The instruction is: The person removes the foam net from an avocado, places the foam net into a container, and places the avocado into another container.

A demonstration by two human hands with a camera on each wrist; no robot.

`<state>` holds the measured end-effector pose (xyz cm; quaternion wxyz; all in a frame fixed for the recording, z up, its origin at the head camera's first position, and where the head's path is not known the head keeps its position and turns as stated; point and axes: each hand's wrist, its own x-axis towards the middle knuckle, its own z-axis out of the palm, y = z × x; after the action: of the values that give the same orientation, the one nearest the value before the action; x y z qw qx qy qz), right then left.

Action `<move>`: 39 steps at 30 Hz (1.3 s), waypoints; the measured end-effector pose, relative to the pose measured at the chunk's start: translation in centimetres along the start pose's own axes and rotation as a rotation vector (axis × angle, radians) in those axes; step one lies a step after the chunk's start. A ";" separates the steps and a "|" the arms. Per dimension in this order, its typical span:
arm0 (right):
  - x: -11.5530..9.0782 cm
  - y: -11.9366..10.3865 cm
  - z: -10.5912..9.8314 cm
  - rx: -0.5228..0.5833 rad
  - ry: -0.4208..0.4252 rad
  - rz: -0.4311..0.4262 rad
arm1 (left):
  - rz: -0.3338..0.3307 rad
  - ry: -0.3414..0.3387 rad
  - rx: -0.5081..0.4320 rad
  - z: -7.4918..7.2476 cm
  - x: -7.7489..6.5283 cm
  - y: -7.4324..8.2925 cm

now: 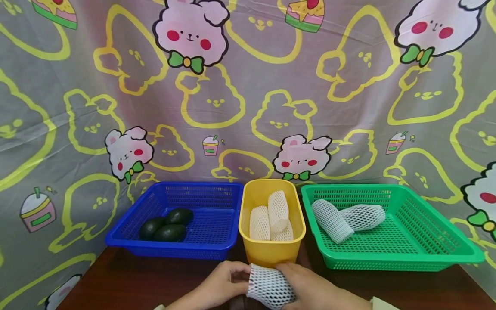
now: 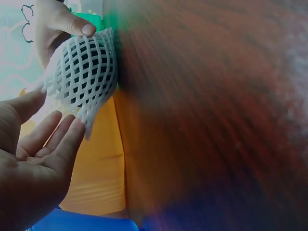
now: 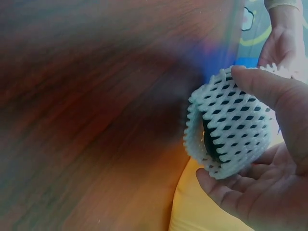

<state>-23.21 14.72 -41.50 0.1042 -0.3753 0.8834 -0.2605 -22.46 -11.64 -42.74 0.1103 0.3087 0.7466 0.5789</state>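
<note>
A white foam net sleeve point(image 1: 271, 287) with a dark avocado point(image 3: 211, 142) inside is held between both hands, in front of the yellow bin. My right hand point(image 1: 310, 287) grips the wrapped fruit from the right, thumb on one side and fingers beneath in the right wrist view. At the sleeve's left end, my left hand point(image 1: 224, 282) holds the net's edge between thumb and fingertips point(image 2: 79, 126). The dark skin shows through the mesh holes. Past the fruit, the sleeve narrows toward the left hand in the left wrist view.
A blue basket point(image 1: 170, 247) at left holds three bare avocados point(image 1: 170, 233). Several foam nets point(image 1: 278, 211) stand in the yellow bin point(image 1: 271, 252). Two net-covered pieces point(image 1: 364, 216) lie in the green basket point(image 1: 403, 258) at right. A patterned cloth point(image 1: 248, 86) hangs behind the dark wooden table point(image 1: 116, 280).
</note>
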 end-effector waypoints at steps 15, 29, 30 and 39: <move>-1.2 1.4 -0.9 0.010 -0.040 -0.026 | 0.001 -0.057 0.036 0.5 0.3 0.1; -0.9 1.6 -0.6 -0.016 -0.041 -0.070 | 0.066 -0.076 0.120 1.3 1.6 -0.2; -0.9 1.7 -0.6 -0.012 -0.042 -0.079 | 0.073 -0.072 0.139 1.3 1.7 -0.3; -0.9 1.9 -0.6 -0.009 -0.041 -0.133 | 0.083 -0.035 0.401 2.0 2.3 -0.5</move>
<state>-23.99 16.69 -42.04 0.1030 -0.4391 0.8553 -0.2551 -23.38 -8.82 -43.41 0.0359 0.3650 0.8314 0.4174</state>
